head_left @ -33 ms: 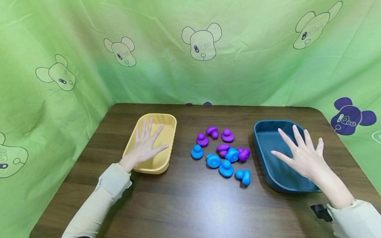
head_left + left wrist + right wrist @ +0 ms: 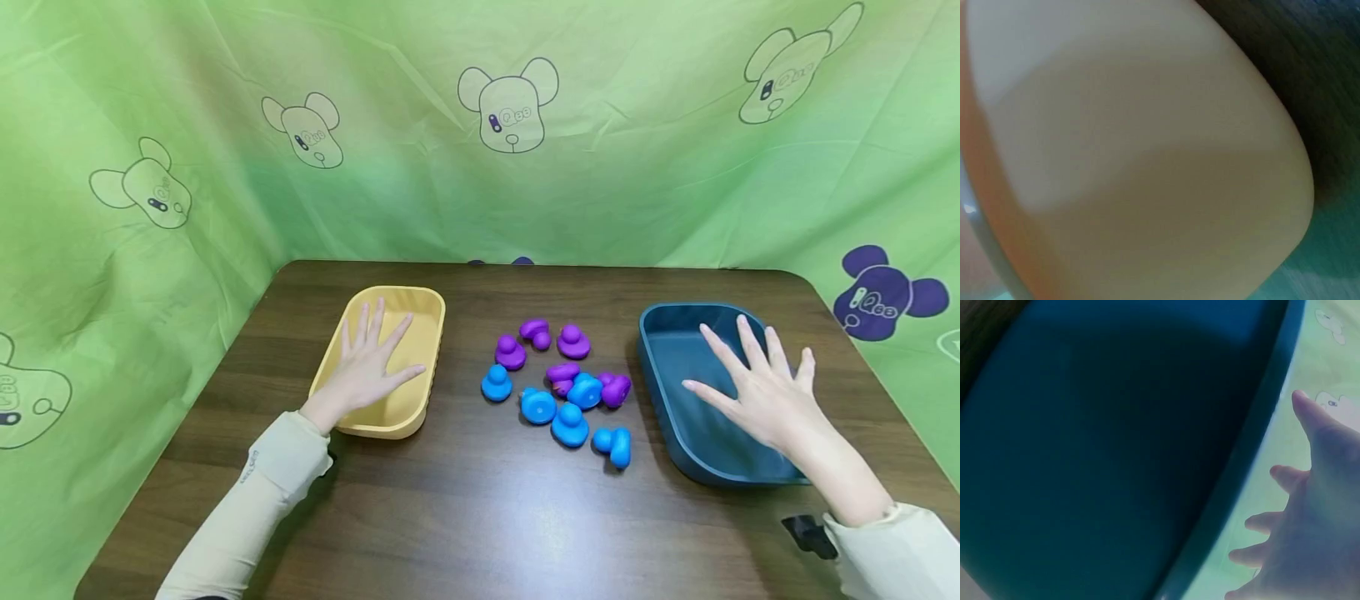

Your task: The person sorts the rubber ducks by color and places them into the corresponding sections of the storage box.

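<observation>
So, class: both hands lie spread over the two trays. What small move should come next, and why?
Probably the right hand shifts from the dark blue tray to the nearest blue duck: both hands are open, both trays look unfilled, and the ducks lie unsorted between them.

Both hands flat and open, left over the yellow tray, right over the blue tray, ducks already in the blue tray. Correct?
One thing is off: the ducks are not in the blue tray. The head view shows them on the table between the trays. The rest holds: left hand over the yellow tray, right hand over the blue one, fingers spread.

No visible change between the pictures.
</observation>
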The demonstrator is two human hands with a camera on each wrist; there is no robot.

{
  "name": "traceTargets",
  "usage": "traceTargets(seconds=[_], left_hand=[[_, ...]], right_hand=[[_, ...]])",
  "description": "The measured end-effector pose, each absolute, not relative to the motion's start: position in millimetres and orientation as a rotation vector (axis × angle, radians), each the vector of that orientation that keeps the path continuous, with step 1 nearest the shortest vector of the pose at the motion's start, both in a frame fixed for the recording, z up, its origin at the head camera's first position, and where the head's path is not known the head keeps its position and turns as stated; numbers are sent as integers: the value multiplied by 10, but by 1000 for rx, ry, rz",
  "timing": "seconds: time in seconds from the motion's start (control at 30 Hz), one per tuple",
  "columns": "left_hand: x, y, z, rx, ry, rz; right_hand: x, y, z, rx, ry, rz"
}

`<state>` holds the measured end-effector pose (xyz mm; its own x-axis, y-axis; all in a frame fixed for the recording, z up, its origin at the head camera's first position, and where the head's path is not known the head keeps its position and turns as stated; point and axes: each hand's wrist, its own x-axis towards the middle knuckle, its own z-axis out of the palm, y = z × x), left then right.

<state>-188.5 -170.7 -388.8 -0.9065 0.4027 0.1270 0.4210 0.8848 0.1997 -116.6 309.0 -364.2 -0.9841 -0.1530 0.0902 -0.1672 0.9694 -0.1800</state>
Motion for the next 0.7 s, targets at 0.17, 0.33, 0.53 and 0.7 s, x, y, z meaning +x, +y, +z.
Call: traceTargets(seconds=[0.17,0.33,0.53,0.7], left_hand=[[-1867,-1723,-3880,-662,-2966,-357],[-1848,-1745,-3879,-666,-2967,-371],[-1825,-1800,-3891,-678,-2938,-387],[-1808,-1878,-3908,-692,-2881,-402]], right_hand=[[-1174,3059,-3642,266,-3034,292],[-1178,3006,-3641,299,-3022,315],[-1156,2908,-3639,362,-3007,388],[-1131,2809,-3626,429,-2996,451]])
